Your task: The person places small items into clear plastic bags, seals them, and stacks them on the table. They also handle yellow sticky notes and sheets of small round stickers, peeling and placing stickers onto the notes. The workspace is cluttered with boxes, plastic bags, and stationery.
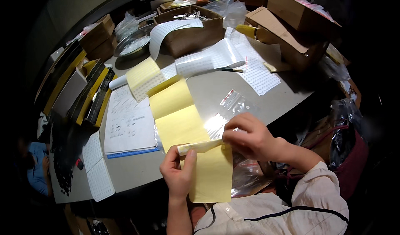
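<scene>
A long yellow paper sheet [179,124], which looks like label backing, runs from the table toward me and hangs over its near edge. Across it lies a narrow folded band [202,146], pale with yellow patches. My left hand [179,170] grips the band's left end, thumb on top. At the other end, my right hand [252,135] is closed with its fingertips pinched at the band's corner; whether it holds a separate small label is hidden. Just beyond the right hand lie clear zip bags [236,103] with red-marked tops.
Written papers on a blue clipboard [131,151] lie left of the sheet. White label sheets [208,57] curl behind it, near a cardboard box of metal parts [191,35] and a metal bowl [133,45]. Black-and-yellow bins [89,95] stand left. A person [38,166] is at far left.
</scene>
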The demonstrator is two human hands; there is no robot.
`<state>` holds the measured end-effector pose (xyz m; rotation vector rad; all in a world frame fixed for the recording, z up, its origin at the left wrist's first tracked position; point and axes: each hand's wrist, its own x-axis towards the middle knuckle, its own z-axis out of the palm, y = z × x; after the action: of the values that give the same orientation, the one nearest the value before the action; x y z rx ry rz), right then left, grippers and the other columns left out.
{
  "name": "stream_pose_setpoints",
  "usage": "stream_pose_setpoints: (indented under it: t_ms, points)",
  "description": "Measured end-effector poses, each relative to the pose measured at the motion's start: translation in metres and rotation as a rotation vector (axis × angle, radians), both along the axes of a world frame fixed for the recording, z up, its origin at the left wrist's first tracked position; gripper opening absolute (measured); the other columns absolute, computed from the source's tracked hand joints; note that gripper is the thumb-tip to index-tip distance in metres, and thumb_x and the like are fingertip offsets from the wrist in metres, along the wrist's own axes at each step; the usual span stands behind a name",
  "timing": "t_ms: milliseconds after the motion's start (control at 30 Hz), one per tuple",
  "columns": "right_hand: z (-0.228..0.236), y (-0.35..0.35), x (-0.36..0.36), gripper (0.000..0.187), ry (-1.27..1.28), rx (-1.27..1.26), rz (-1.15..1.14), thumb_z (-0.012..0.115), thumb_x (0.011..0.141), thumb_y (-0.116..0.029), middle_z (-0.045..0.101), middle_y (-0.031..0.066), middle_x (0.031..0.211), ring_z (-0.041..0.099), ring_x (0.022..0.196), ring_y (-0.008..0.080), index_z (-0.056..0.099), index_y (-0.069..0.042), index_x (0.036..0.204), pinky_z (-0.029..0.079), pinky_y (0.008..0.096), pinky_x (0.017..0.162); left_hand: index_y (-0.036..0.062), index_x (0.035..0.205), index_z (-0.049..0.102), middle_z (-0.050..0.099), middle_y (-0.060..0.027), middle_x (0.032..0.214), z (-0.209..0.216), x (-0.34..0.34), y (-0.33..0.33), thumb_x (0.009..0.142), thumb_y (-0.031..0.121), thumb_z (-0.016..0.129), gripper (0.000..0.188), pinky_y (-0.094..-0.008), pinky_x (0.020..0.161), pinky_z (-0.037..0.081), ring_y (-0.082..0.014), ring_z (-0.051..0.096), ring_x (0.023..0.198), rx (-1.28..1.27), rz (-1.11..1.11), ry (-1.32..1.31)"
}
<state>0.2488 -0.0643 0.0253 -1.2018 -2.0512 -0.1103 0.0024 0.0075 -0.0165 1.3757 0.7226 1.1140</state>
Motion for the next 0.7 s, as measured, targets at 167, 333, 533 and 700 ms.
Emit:
stream_pose_setpoints:
  t_ms: [167,333,533,700]
  points:
    - [0.015,0.0,0.024,0.021,-0.063,0.036,0.096,0.075,0.086,-0.002,0.068,0.0141,0.113,0.065,0.107,0.0306,0.068,-0.002,0.106,0.051,0.0417,0.096,-0.0056,0.108,0.068,0.071,-0.0038,0.098,0.001,-0.003,0.002,0.097,0.001,0.071,0.013,-0.0238,0.083,0.051,-0.0081,0.063,0.089,-0.04,-0.007,-0.004]
    - [0.026,0.052,0.164,0.015,0.096,-0.071,-0.33,0.067,0.094,-0.012,0.064,0.0145,0.112,0.059,0.112,0.0358,0.064,-0.005,0.107,0.045,0.0451,0.102,-0.0026,0.105,0.067,0.068,-0.0017,0.095,0.003,-0.001,0.001,0.097,0.004,0.073,0.013,-0.0234,0.079,0.048,-0.0069,0.06,0.085,-0.019,-0.025,0.014]
    - [0.012,0.098,0.271,0.015,-0.212,-0.432,-0.478,0.064,0.091,-0.009,0.061,0.0175,0.121,0.049,0.125,0.039,0.065,-0.002,0.105,0.042,0.042,0.109,-0.0042,0.104,0.069,0.07,-0.0028,0.094,0.003,0.001,0.002,0.097,0.003,0.073,0.011,-0.024,0.08,0.05,-0.0079,0.062,0.086,0.021,-0.039,0.052]
    - [-0.016,0.122,0.274,0.02,-0.498,-0.339,-0.555,0.062,0.082,0.001,0.059,0.0229,0.127,0.046,0.133,0.0412,0.066,0.006,0.1,0.042,0.0448,0.114,-0.0053,0.103,0.069,0.071,-0.0036,0.094,0.002,-0.002,0.002,0.097,0.002,0.073,0.011,-0.024,0.081,0.051,-0.0079,0.062,0.087,0.013,-0.029,0.06]
